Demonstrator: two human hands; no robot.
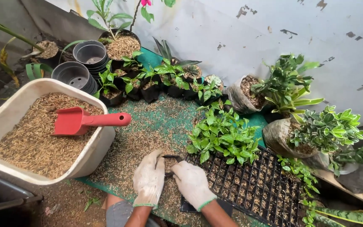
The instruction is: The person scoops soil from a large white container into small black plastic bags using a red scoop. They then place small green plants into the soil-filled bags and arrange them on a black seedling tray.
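Observation:
Both hands wear white knit gloves. My left hand (148, 178) and my right hand (192, 183) are closed together around a small black pot (171, 159), of which only the rim shows between them. They rest on a green mat (164, 122) strewn with rice husks, at the near-left corner of a black seedling tray (253, 185). Leafy green seedlings (223, 134) fill the tray's far end; the near cells hold husk mix.
A white tub (101, 147) of husks with a red scoop (82, 121) stands at left. Stacked empty black pots (82, 63) and small potted seedlings (148, 82) line the back. Bagged plants (299, 134) crowd the right by a grey wall.

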